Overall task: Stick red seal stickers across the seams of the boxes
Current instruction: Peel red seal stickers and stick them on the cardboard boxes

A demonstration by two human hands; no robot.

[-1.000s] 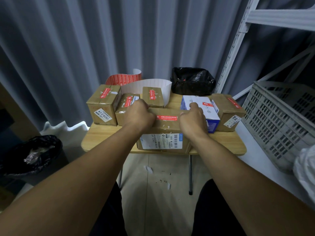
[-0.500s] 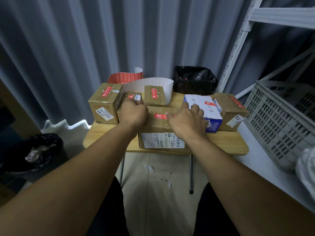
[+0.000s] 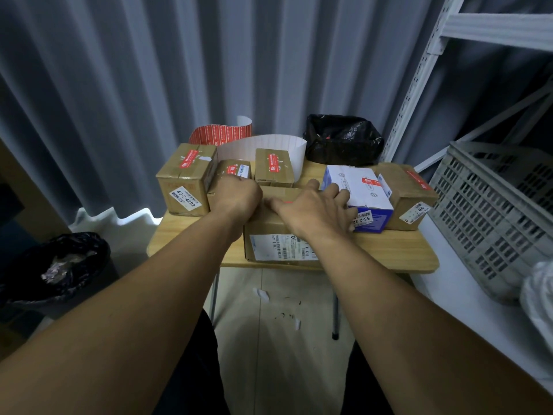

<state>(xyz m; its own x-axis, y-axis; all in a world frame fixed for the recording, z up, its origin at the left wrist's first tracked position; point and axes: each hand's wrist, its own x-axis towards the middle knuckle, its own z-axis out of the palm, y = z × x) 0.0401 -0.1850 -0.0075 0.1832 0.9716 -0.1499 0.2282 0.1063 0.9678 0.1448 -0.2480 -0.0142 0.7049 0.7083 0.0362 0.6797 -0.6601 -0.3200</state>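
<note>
Both hands press the front box (image 3: 269, 226): left hand (image 3: 236, 194) fisted, right hand (image 3: 314, 208) flat.

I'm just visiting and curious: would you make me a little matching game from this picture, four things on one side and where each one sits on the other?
Things:
1. white and blue box
2. black bag
3. grey crate
4. box marked 43-2-4202

Places:
A. table's far left
B. off the table, at right
C. table's back edge, by the curtain
D. beside the right hand

Pairs: 1-D, 2-C, 3-B, 4-A
</note>
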